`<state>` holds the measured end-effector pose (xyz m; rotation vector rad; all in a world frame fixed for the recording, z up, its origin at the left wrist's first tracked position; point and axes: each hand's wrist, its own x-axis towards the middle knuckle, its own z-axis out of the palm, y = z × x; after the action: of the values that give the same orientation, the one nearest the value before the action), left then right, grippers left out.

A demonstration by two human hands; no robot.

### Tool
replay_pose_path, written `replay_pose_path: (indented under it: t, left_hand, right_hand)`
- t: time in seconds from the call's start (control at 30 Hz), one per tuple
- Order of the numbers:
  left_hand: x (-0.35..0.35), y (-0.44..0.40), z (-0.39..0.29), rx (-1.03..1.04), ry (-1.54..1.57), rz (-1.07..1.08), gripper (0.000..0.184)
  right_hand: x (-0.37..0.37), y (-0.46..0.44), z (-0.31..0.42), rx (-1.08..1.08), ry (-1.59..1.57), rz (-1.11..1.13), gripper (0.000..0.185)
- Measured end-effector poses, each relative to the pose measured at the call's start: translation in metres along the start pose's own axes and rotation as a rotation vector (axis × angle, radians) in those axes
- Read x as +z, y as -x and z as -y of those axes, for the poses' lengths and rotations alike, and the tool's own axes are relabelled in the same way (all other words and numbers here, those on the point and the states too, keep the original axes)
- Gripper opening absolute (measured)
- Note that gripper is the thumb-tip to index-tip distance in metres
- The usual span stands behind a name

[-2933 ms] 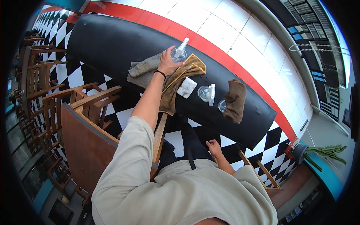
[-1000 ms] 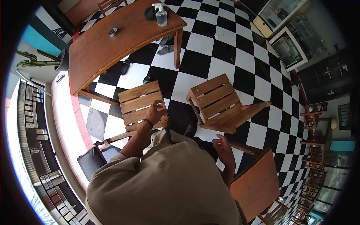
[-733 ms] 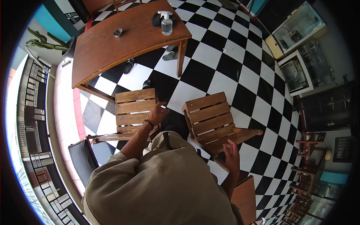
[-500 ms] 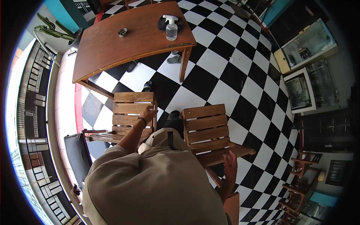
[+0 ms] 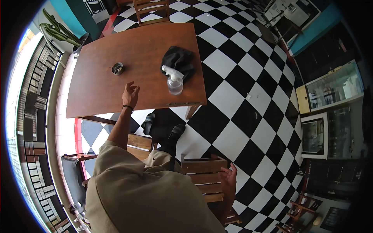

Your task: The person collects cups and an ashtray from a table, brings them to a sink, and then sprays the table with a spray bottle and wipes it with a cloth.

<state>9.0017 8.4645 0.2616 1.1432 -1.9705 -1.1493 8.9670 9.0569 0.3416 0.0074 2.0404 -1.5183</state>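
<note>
My left hand (image 5: pixel 131 95) is over the near edge of a brown wooden table (image 5: pixel 93 87), fingers stretched out and holding nothing. Just beyond it sits a round ashtray (image 5: pixel 117 69). To its right stands a clear spray bottle (image 5: pixel 175 86) with a white trigger head, beside a crumpled black cloth (image 5: pixel 176 57). My right hand (image 5: pixel 228 178) is held low at my right side, fingers apart, by the edge of a slatted wooden chair (image 5: pixel 204 179). Whether it touches the chair I cannot tell. Another slatted chair (image 5: pixel 140 142) is partly hidden under my left arm.
A wooden chair (image 5: pixel 152 11) stands at the table's far side. Left are a black-backed chair (image 5: pixel 72 178) and a potted cactus (image 5: pixel 64 33). Glass cabinets (image 5: pixel 334 83) line the right wall. Black and white tiles (image 5: pixel 237 136) cover the floor.
I have moved forward between the chairs, and the table is nearer. My left hand has left the left chair and reached over the table. My right hand has shifted along the right chair.
</note>
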Motion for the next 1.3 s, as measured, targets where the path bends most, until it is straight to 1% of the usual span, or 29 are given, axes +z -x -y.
replay_pose_path:
  t: [0.03,0.07,0.1,0.17,0.23,0.27,0.3,0.33,0.43,0.5,0.53,0.6,0.67,0.7,0.8,0.83,0.9,0.93,0.97,1.0,1.07,1.13,1.17,1.2,1.23,1.27,1.3]
  left_hand:
    - [0.015,-0.015,-0.02,-0.007,-0.067,0.061,0.05]
    - [0.036,-0.035,-0.017,-0.012,-0.109,0.076,0.05]
    - [0.051,-0.048,-0.037,-0.012,-0.106,0.09,0.05]
    - [0.076,-0.074,-0.058,0.054,-0.137,0.114,0.048]
    - [0.095,-0.092,-0.066,0.165,-0.349,0.107,0.046]
    - [0.11,-0.099,-0.061,0.117,-0.374,0.122,0.046]
    - [0.123,-0.103,-0.062,0.113,-0.384,0.116,0.043]
    - [0.138,-0.108,-0.063,0.08,-0.28,0.075,0.04]
    - [0.175,-0.114,-0.063,0.103,-0.378,-0.068,0.038]
    - [0.196,-0.121,-0.063,0.138,-0.397,-0.198,0.038]
    - [0.2,-0.122,-0.072,0.109,-0.477,-0.228,0.038]
    - [0.202,-0.12,-0.089,0.055,-0.644,-0.282,0.036]
    - [0.207,-0.121,-0.085,0.045,-0.65,-0.231,0.037]
    - [0.21,-0.122,-0.079,0.037,-0.655,-0.209,0.038]
    - [0.223,-0.12,-0.067,-0.023,-0.468,-0.129,0.041]
    - [0.225,-0.119,-0.066,-0.057,-0.44,-0.138,0.041]
    - [0.23,-0.112,-0.066,-0.136,-0.375,-0.165,0.042]
    - [0.228,-0.103,-0.075,-0.206,-0.417,-0.175,0.042]
    - [0.222,-0.093,-0.097,-0.285,-0.451,-0.188,0.042]
    - [0.22,-0.081,-0.12,-0.371,-0.477,-0.206,0.043]
    - [0.216,-0.046,-0.162,-0.64,-0.477,-0.285,0.049]
    - [0.222,-0.001,-0.18,-0.858,-0.499,-0.339,0.058]
    - [0.225,0.023,-0.185,-0.948,-0.507,-0.37,0.065]
    - [0.228,0.05,-0.184,-0.984,-0.514,-0.355,0.073]
    - [0.231,0.073,-0.192,-1.087,-0.464,-0.377,0.079]
    - [0.236,0.104,-0.184,-1.075,-0.41,-0.383,0.081]
    - [0.239,0.13,-0.179,-1.169,-0.316,-0.366,0.081]
  right_hand:
    - [0.016,-0.044,0.036,0.027,0.068,0.037,0.092]
    - [0.034,-0.087,0.074,-0.05,0.141,0.073,0.094]
    - [0.055,-0.122,0.117,-0.116,0.219,0.121,0.096]
    - [0.098,-0.194,0.176,-0.334,0.382,0.276,0.106]
    - [0.143,-0.26,0.204,-0.592,0.521,0.448,0.111]
    - [0.164,-0.286,0.213,-0.711,0.636,0.494,0.114]
    - [0.186,-0.304,0.223,-0.796,0.663,0.532,0.108]
    - [0.206,-0.318,0.231,-0.88,0.687,0.567,0.102]
    - [0.246,-0.352,0.224,-0.98,0.589,0.733,0.086]
    - [0.256,-0.358,0.224,-0.981,0.511,0.793,0.079]
    - [0.26,-0.358,0.227,-0.983,0.468,0.82,0.076]
    - [0.266,-0.356,0.233,-1.006,0.476,0.83,0.077]
    - [0.266,-0.353,0.248,-0.994,0.523,0.861,0.077]
    - [0.265,-0.352,0.258,-0.967,0.522,0.9,0.072]
    - [0.268,-0.372,0.245,-1.142,0.503,0.978,0.064]
    - [0.265,-0.376,0.252,-1.195,0.421,0.991,0.055]
    - [0.249,-0.393,0.257,-1.155,0.38,1.047,0.056]
    - [0.237,-0.402,0.259,-1.126,0.364,1.083,0.056]
    - [0.223,-0.415,0.269,-1.131,0.333,1.078,0.046]
    - [0.203,-0.425,0.279,-0.781,0.184,1.149,0.045]
    - [0.171,-0.456,0.296,-0.616,-0.053,1.031,0.039]
    - [0.142,-0.502,0.325,-0.415,0.111,1.01,0.032]
    - [0.133,-0.522,0.335,-0.456,0.129,0.992,0.024]
    - [0.127,-0.541,0.345,-0.501,0.147,0.966,0.019]
    - [0.124,-0.559,0.355,-0.603,0.204,0.94,0.02]
    - [0.122,-0.576,0.364,-0.703,0.266,0.911,0.022]
    - [0.121,-0.594,0.373,-0.755,0.349,0.865,0.026]
